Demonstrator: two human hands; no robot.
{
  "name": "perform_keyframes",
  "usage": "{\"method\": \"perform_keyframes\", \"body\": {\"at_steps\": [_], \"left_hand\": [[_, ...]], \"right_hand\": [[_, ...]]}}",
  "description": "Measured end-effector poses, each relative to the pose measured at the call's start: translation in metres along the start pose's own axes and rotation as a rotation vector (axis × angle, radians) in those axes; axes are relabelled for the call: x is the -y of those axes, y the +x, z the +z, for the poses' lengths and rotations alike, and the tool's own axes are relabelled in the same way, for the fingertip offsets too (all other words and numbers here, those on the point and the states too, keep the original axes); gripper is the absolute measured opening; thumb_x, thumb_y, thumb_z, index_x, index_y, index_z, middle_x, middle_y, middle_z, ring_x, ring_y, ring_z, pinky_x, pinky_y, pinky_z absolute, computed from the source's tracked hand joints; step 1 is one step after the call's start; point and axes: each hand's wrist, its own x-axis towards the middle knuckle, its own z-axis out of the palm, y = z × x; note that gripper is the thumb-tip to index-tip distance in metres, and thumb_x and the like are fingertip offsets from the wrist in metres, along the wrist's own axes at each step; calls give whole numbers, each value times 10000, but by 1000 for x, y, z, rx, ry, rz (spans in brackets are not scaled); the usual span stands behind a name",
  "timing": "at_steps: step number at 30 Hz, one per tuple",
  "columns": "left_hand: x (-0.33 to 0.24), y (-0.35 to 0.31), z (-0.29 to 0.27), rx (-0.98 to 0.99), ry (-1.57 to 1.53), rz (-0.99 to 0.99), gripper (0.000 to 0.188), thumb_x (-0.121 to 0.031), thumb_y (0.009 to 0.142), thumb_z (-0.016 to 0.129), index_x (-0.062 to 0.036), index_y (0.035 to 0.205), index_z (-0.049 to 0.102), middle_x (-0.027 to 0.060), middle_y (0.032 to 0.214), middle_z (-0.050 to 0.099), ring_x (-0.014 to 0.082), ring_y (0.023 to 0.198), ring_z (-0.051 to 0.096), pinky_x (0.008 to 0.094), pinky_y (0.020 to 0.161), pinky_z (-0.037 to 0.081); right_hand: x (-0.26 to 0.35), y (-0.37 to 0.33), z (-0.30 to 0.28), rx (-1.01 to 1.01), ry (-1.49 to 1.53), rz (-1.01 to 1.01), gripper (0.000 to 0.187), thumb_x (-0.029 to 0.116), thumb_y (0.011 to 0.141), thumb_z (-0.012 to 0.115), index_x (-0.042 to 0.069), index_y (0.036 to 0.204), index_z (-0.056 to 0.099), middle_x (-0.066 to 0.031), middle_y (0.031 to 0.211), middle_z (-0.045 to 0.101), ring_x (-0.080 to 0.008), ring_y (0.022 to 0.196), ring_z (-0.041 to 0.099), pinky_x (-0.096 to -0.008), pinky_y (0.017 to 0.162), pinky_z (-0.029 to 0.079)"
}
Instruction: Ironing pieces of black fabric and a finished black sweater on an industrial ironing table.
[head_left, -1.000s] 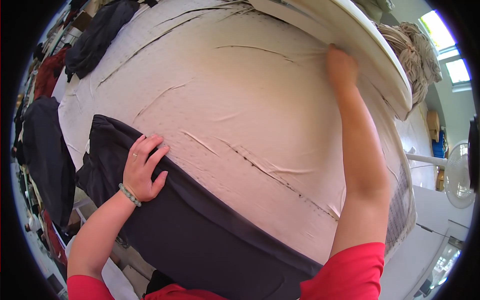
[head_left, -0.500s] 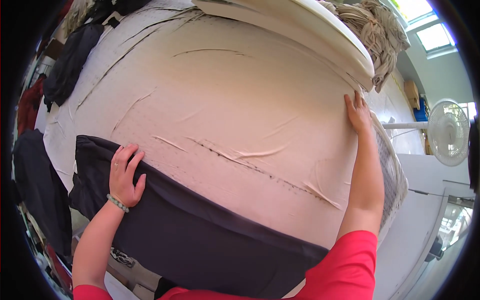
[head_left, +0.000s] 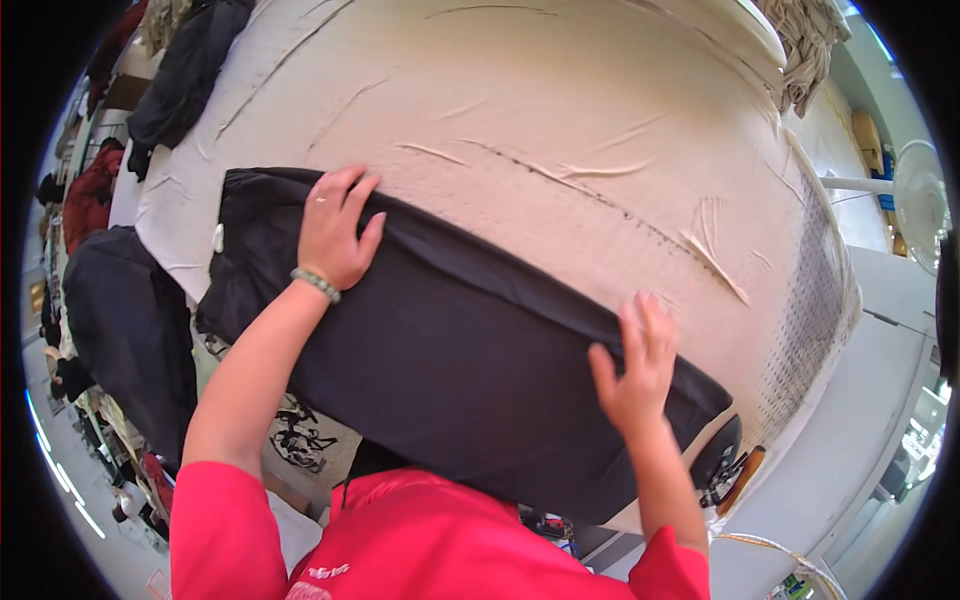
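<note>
A black fabric garment [head_left: 460, 320], perhaps trousers, lies along the near edge of a padded cream-covered table [head_left: 520, 100]; its gathered end is at the left. My left hand [head_left: 338, 228], with a bead bracelet, rests on the garment near that end. Its fingers are spread at the far edge of the cloth. Over the garment's right part is my right hand [head_left: 640, 365], slightly blurred, fingers apart and nothing in it. Whether it touches the cloth I cannot tell. Just beyond the garment's right end stands what looks like an iron [head_left: 728, 465], dark with a brown handle, partly hidden.
Dark garments [head_left: 130, 310] hang or lie at the left. A cream padded board [head_left: 735, 30] stands at the far right of the table, with a bundle of beige cloth [head_left: 808, 45] behind it. A white fan [head_left: 918, 200] is off to the right.
My right hand has come back from the table's far right corner to the garment. The view has shifted, and the iron-like tool now shows. My left hand stays on the garment.
</note>
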Motion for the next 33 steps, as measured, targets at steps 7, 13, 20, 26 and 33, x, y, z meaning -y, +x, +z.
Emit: {"method": "perform_keyframes", "body": {"at_steps": [7,13,20,26,33], "left_hand": [[16,-9,5,-66,-92,48,486,-297,942,700,-47,1338,572,185,1364,568,379,1320,505,478,1144,376],[154,-32,-62,-313,-22,-484,512,-400,883,798,13,1111,598,197,1167,610,367,1161,561,434,1037,438],[187,-27,-85,270,-840,-753,405,-355,929,796,25,1059,743,33,955,737,93,841,633,263,790,518],[153,-16,-131,-49,-1230,-663,156,-75,962,734,44,1063,736,35,996,751,113,880,677,249,845,544],[100,-11,-95,-59,-371,-134,368,-70,882,720,15,1228,625,202,1364,600,373,1284,559,426,1107,435]], "right_hand": [[28,-109,11,96,-303,537,737,382,972,666,118,1599,382,-166,1682,294,-397,1556,254,-593,1240,208],[45,-133,43,8,-435,799,706,443,1056,546,58,1607,327,-201,1675,286,-401,1547,271,-573,1232,249],[103,-65,107,-110,-487,718,677,386,1049,550,33,1592,350,-228,1659,311,-413,1537,294,-578,1234,239],[218,35,157,30,-306,578,873,528,877,725,56,1551,434,-276,1657,265,-521,1533,200,-711,1198,173],[286,174,215,-130,24,157,762,547,887,691,107,1490,541,-263,1605,375,-446,1538,261,-683,1227,135]]}}
